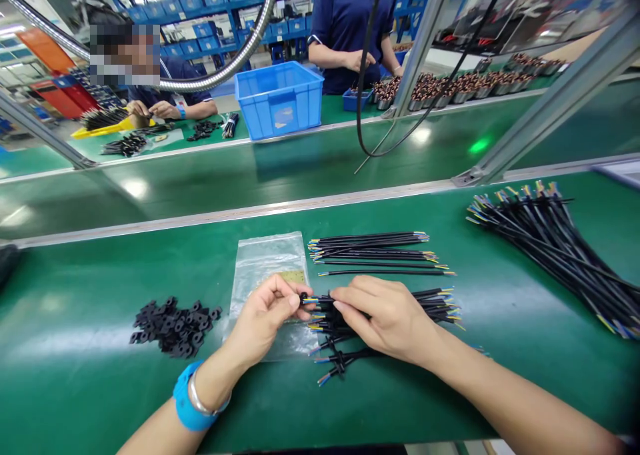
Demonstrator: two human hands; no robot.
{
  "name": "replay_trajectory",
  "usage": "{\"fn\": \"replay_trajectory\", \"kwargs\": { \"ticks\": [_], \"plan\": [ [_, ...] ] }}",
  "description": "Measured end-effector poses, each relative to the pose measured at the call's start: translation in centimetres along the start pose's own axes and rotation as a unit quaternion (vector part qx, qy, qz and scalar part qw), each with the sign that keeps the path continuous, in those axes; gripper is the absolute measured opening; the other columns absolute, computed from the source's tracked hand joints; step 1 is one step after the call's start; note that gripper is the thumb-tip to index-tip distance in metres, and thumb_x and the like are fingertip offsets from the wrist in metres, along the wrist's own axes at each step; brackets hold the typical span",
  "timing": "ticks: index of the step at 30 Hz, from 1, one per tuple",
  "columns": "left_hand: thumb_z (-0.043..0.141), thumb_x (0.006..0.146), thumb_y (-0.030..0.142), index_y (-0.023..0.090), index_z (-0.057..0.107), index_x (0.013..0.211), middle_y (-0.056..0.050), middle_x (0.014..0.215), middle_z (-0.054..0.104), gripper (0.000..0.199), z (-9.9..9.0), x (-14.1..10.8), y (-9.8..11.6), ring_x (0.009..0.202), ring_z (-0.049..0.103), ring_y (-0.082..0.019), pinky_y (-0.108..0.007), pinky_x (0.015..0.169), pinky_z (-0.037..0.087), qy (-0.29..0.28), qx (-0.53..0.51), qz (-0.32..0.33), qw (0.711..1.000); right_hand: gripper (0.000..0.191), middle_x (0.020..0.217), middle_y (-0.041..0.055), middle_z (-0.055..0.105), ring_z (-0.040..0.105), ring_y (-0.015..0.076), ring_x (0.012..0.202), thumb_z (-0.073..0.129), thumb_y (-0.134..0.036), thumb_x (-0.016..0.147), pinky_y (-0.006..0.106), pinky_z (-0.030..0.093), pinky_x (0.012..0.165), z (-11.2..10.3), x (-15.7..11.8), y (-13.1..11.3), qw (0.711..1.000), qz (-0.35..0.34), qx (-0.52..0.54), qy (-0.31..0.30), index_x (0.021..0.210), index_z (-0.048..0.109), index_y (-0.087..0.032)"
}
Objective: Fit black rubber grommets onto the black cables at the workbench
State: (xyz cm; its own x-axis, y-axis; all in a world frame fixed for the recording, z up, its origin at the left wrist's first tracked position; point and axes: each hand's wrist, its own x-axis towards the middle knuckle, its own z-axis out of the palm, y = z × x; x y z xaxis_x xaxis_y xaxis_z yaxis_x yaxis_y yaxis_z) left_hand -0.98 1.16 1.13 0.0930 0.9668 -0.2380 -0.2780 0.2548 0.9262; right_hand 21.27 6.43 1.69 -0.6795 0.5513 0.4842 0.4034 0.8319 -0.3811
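My left hand (267, 315) pinches a small black rubber grommet (303, 298) between thumb and fingers. My right hand (383, 315) grips a black cable (325, 299), and its bared coloured wire ends meet the grommet; whether they have entered its hole I cannot tell. Under and beside my right hand lies a bunch of black cables (435, 301), partly hidden, some with black pieces near their ends (340, 361). Beyond it, more cut cables (370, 253) lie in rows. A clear zip bag (265, 248) lies flat beneath my left hand. Left of it is a pile of black grommets (175, 328).
A large bundle of cables (555, 241) lies at the right. Behind the metal rail (240, 211) runs a green conveyor (210, 181). Across it stand a blue bin (280, 101) and two co-workers, one seated, one standing. A black cable loop (361, 128) hangs ahead.
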Motion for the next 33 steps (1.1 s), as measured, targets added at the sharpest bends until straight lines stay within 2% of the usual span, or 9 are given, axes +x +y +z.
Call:
{"fn": "replay_trajectory", "kwargs": {
  "ticks": [6, 11, 15, 21, 27, 30, 33],
  "plan": [
    [0.083, 0.069, 0.024, 0.016, 0.058, 0.080, -0.001, 0.095, 0.068, 0.028, 0.2, -0.2, -0.4, 0.084, 0.070, -0.014, -0.024, 0.079, 0.056, -0.003, -0.073, 0.008, 0.997, 0.021, 0.072, 0.0022, 0.059, 0.053, 0.0129, 0.065, 0.046, -0.021, 0.096, 0.025, 0.040, 0.060, -0.3, -0.2, 0.0, 1.000, 0.005, -0.021, 0.008, 0.096, 0.066, -0.017],
    [0.083, 0.068, 0.020, 0.016, 0.060, 0.080, -0.001, 0.096, 0.070, 0.026, 0.1, 0.0, -0.6, 0.082, 0.067, -0.011, -0.025, 0.082, 0.057, 0.022, -0.058, 0.023, 0.998, 0.020, 0.069, 0.0016, 0.058, 0.052, 0.0130, 0.062, 0.047, -0.019, 0.095, 0.026, 0.039, 0.057, -0.5, -0.2, -0.3, 0.999, -0.026, -0.036, 0.022, 0.096, 0.067, -0.017],
    [0.086, 0.063, 0.017, 0.015, 0.062, 0.078, -0.002, 0.093, 0.072, 0.028, 0.3, -0.1, -0.4, 0.081, 0.068, -0.011, -0.026, 0.081, 0.058, 0.013, -0.054, 0.017, 0.998, 0.021, 0.069, 0.0015, 0.058, 0.052, 0.0129, 0.062, 0.047, -0.019, 0.095, 0.026, 0.039, 0.057, -0.7, -0.3, -0.4, 0.998, -0.024, -0.051, 0.018, 0.093, 0.068, -0.017],
    [0.086, 0.064, 0.018, 0.016, 0.067, 0.080, -0.003, 0.094, 0.075, 0.025, 0.3, -0.2, -0.3, 0.084, 0.069, -0.013, -0.025, 0.081, 0.058, -0.001, -0.057, 0.012, 0.998, 0.021, 0.067, 0.0012, 0.057, 0.051, 0.0131, 0.061, 0.048, -0.019, 0.095, 0.027, 0.037, 0.056, -1.1, -0.3, -0.5, 0.996, -0.020, -0.086, 0.021, 0.089, 0.068, -0.018],
    [0.087, 0.062, 0.018, 0.017, 0.069, 0.080, -0.005, 0.093, 0.076, 0.026, 1.0, -0.8, -0.6, 0.082, 0.070, -0.014, -0.021, 0.074, 0.057, 0.001, 0.005, 0.002, 1.000, 0.021, 0.065, 0.0010, 0.056, 0.049, 0.0137, 0.059, 0.047, -0.016, 0.094, 0.028, 0.037, 0.054, -1.3, -0.1, -1.3, 0.995, -0.077, -0.068, 0.009, 0.086, 0.067, -0.017],
    [0.088, 0.059, 0.018, 0.020, 0.068, 0.088, -0.003, 0.096, 0.076, 0.036, 1.3, -0.9, -0.8, 0.081, 0.072, -0.015, -0.021, 0.069, 0.057, 0.005, -0.002, -0.007, 1.000, 0.023, 0.065, 0.0014, 0.056, 0.049, 0.0142, 0.059, 0.046, -0.018, 0.094, 0.029, 0.038, 0.055, -1.1, 0.0, -1.5, 0.995, -0.089, -0.053, 0.002, 0.084, 0.066, -0.017],
    [0.090, 0.054, 0.019, 0.020, 0.069, 0.086, -0.001, 0.080, 0.076, 0.038, 1.3, -0.7, -1.0, 0.071, 0.072, -0.014, -0.020, 0.063, 0.057, 0.019, -0.021, -0.031, 0.999, 0.022, 0.066, 0.0021, 0.058, 0.048, 0.0151, 0.060, 0.046, -0.019, 0.095, 0.030, 0.038, 0.057, -0.9, -0.1, -1.7, 0.994, -0.083, -0.067, 0.011, 0.083, 0.065, -0.017]
  ]
}}
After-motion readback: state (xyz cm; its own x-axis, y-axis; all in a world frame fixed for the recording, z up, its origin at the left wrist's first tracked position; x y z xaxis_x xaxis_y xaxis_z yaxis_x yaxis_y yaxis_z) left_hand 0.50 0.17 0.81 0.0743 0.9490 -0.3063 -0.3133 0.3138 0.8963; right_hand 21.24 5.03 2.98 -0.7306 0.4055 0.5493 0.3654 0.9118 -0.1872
